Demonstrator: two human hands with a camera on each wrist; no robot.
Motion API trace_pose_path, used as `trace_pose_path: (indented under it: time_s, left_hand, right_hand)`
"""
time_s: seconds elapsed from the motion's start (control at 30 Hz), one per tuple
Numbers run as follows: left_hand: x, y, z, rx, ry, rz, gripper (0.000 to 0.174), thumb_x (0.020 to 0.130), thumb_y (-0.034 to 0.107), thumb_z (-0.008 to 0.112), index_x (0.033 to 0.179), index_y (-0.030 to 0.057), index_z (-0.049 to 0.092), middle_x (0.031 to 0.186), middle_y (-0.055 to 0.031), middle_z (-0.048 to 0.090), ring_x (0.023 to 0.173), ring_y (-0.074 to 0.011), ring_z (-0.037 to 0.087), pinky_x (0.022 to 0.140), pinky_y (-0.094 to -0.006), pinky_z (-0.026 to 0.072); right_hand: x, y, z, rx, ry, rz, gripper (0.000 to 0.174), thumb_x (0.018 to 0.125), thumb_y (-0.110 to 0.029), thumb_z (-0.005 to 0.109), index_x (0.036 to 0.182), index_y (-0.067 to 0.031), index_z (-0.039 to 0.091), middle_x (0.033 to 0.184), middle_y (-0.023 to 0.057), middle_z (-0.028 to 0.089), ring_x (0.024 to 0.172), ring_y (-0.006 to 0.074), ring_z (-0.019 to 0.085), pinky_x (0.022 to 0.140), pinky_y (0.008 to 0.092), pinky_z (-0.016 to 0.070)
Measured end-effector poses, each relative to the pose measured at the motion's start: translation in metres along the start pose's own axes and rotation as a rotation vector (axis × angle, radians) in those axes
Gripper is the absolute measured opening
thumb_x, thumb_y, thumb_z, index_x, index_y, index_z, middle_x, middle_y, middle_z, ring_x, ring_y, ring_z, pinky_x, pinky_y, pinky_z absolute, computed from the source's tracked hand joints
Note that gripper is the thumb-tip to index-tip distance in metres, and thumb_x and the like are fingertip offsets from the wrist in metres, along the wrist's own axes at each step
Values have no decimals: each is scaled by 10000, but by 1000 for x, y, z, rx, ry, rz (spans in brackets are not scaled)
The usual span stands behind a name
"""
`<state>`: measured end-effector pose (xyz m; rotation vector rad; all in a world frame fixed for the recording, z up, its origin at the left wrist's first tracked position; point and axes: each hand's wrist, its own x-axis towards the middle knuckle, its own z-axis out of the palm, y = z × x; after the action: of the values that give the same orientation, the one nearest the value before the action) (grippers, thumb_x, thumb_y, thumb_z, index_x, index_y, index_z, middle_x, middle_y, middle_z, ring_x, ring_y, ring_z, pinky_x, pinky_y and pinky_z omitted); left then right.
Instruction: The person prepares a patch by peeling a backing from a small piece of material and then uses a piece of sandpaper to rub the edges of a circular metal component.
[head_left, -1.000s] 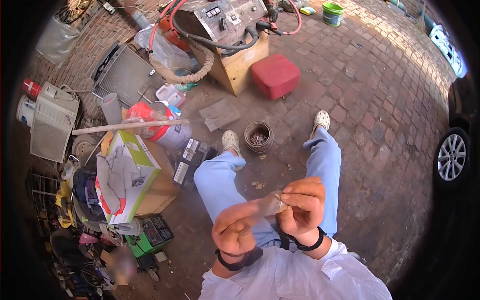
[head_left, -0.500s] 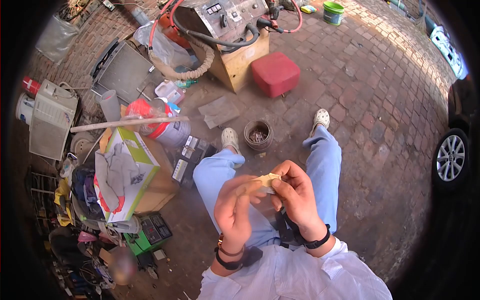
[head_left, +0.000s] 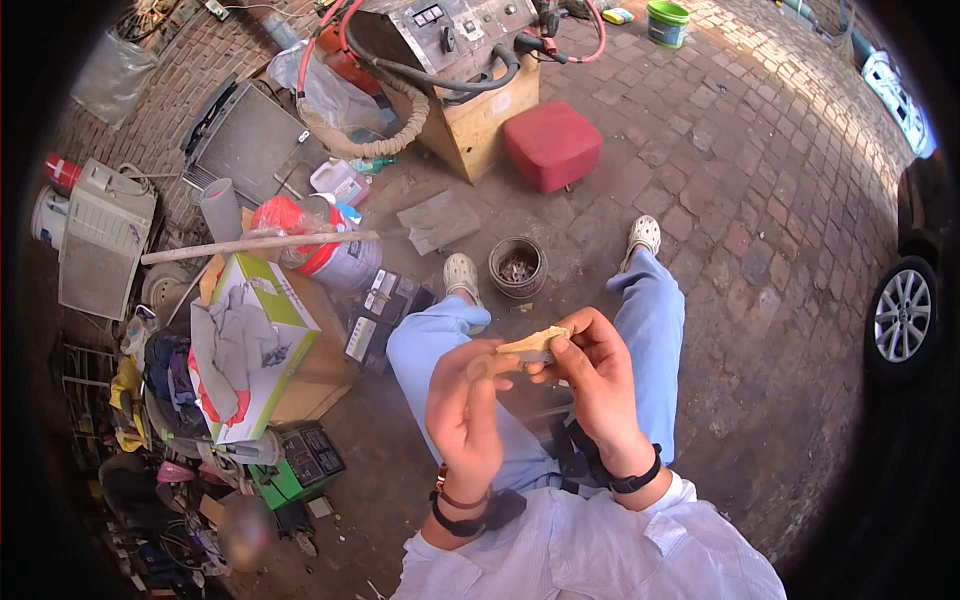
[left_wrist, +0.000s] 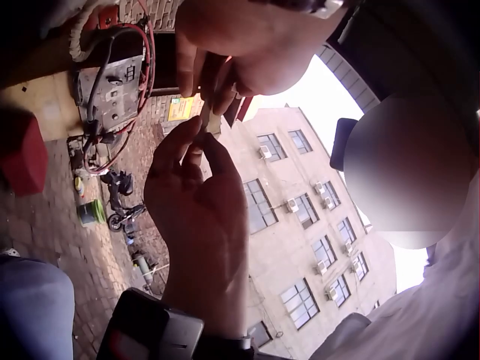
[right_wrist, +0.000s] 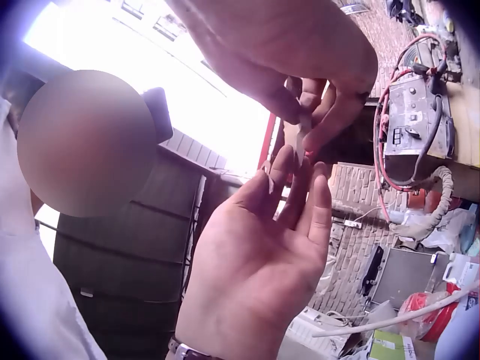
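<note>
Paper (head_left: 534,342) lies between left hand (head_left: 466,418) and right hand (head_left: 604,390), pinched in each grip.

Head view: dark car (head_left: 922,200), grey metal box with knobs (head_left: 472,38) both cut off. Wrist views: person's head (left_wrist: 409,172) blurred.
</note>
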<state>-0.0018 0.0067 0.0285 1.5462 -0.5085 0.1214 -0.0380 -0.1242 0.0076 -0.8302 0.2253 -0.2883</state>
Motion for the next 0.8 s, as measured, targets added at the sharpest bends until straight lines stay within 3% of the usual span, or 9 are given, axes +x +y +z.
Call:
trace_pose_path:
  time_s: [0.1, 0.23, 0.3, 0.43, 0.5, 0.53, 0.6, 0.67, 0.8]
  left_hand:
    - [9, 0, -8, 294, -119, 187, 207, 951, 37, 464, 1000, -79, 628, 1047, -167, 615, 940, -222, 605, 764, -276, 479]
    - [6, -3, -4, 210, -80, 160, 213, 948, 48, 470, 999, -83, 630, 1033, -166, 622, 935, -225, 598, 799, -305, 467]
    - [3, 3, -4, 131, -46, -86, 211, 940, 48, 475, 989, -79, 636, 1040, -154, 624, 922, -227, 582, 814, -314, 454]
    - [1, -7, -3, -156, -5, -139, 206, 933, 62, 492, 978, -62, 650, 1010, -139, 636, 908, -224, 563, 807, -296, 449]
    - [3, -7, -9, 21, -166, 204, 162, 862, 49, 555, 919, -19, 690, 1006, -114, 653, 919, -227, 553, 806, -289, 449]
    - [4, -4, -12, 18, -166, 205, 162, 862, 49, 555, 919, -19, 690, 1006, -114, 653, 919, -227, 553, 806, -289, 449]
    - [4, 8, -18, 343, -313, 468, 139, 757, 47, 605, 831, 28, 721, 1019, -96, 666, 932, -240, 548, 810, -308, 455]
    - [1, 8, -16, 369, -303, 509, 144, 681, 50, 623, 777, 52, 729, 1060, -78, 664, 939, -253, 545, 807, -323, 458]
    - [-6, 1, -15, 329, -172, 481, 122, 688, 74, 649, 782, 31, 716, 1123, -119, 626, 941, -269, 540, 804, -335, 457]
  right_hand:
    - [1, 4, -3, -66, -45, -49, 69, 903, 31, 536, 951, 2, 497, 920, 84, 604, 837, 133, 626, 743, 264, 537]
    - [1, 4, -3, -113, -101, -101, 194, 829, 131, 521, 974, 3, 498, 963, 50, 544, 924, 109, 564, 814, 252, 483]
    - [0, 3, -3, -149, -85, -96, 225, 813, 149, 510, 984, 3, 500, 985, 42, 523, 945, 105, 544, 832, 248, 467]
    - [-1, 9, -2, -169, -53, -215, 256, 796, 140, 540, 1002, -8, 509, 1020, 45, 512, 955, 119, 532, 848, 250, 449]
    - [1, 8, -4, -186, -41, -305, 268, 786, 133, 555, 1006, -16, 515, 1020, 47, 508, 962, 126, 528, 847, 255, 445]
    - [1, 5, -8, -93, -132, -254, 260, 782, 116, 581, 989, -28, 519, 1010, 51, 508, 962, 132, 523, 838, 255, 441]
    - [2, 4, -12, -6, -224, -208, 254, 777, 99, 606, 972, -40, 523, 1001, 55, 508, 961, 137, 517, 830, 255, 436]
    - [0, 10, -17, 168, -327, -234, 221, 781, 69, 639, 921, -63, 529, 993, 66, 509, 949, 148, 509, 818, 254, 426]
    - [-1, 4, -11, -25, -277, -493, 152, 806, 26, 659, 887, -64, 565, 1015, 88, 521, 859, 147, 552, 760, 274, 472]
